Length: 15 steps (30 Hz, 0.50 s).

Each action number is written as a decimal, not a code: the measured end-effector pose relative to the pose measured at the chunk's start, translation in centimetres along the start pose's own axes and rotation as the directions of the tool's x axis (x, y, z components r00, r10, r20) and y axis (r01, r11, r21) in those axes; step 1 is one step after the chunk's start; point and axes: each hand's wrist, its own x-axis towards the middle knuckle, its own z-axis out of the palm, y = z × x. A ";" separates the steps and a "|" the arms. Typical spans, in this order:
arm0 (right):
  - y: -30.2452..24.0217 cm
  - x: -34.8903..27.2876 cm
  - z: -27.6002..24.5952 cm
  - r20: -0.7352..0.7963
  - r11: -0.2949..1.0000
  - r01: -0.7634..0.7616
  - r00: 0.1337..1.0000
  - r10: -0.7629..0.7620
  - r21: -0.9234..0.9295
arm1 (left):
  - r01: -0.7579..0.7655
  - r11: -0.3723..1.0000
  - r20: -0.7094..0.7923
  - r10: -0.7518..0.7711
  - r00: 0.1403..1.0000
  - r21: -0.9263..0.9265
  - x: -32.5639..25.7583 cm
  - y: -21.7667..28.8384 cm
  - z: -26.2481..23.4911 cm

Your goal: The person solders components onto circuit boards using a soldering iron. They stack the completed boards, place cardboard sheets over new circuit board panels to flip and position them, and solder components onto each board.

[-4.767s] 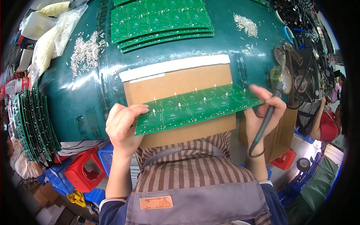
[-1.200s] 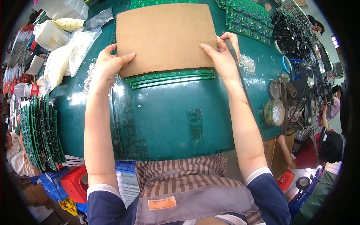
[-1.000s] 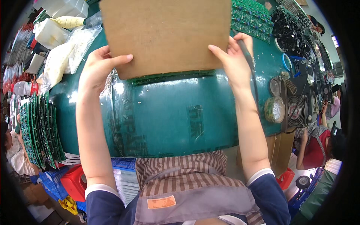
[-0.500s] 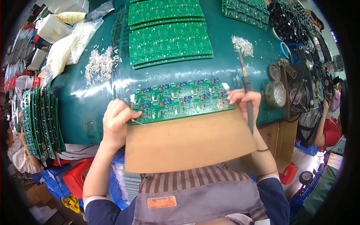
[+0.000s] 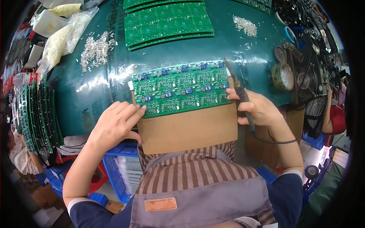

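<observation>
Green populated circuit board panel [image 5: 181, 89] on brown cardboard sheet [image 5: 188, 127], centre frame, long axis left-right. Your left hand [image 5: 116, 123] pinches the panel's left edge; your right hand [image 5: 256, 108] fists a black soldering iron [image 5: 238, 93] at its right end.

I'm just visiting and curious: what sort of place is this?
Probably an electronics assembly workshop. The right hand holds a soldering iron beside a green circuit board on cardboard, more boards are stacked on the bench, and loose parts lie in a heap.
</observation>
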 end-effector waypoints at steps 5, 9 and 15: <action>-1.3 -0.5 -1.1 0.006 0.998 -0.050 0.999 0.050 -0.050 | 0.084 0.994 0.034 -0.082 0.996 -0.068 0.8 1.3 -1.8; -2.9 -1.1 -0.9 -0.183 0.990 -0.140 0.974 0.131 -0.036 | 0.146 0.980 0.086 -0.135 0.987 -0.135 1.8 1.8 -3.0; -6.3 -2.2 2.1 -0.643 0.916 -0.286 0.653 0.401 0.281 | 0.065 0.975 -0.187 -0.107 0.976 -0.215 6.7 5.9 -1.0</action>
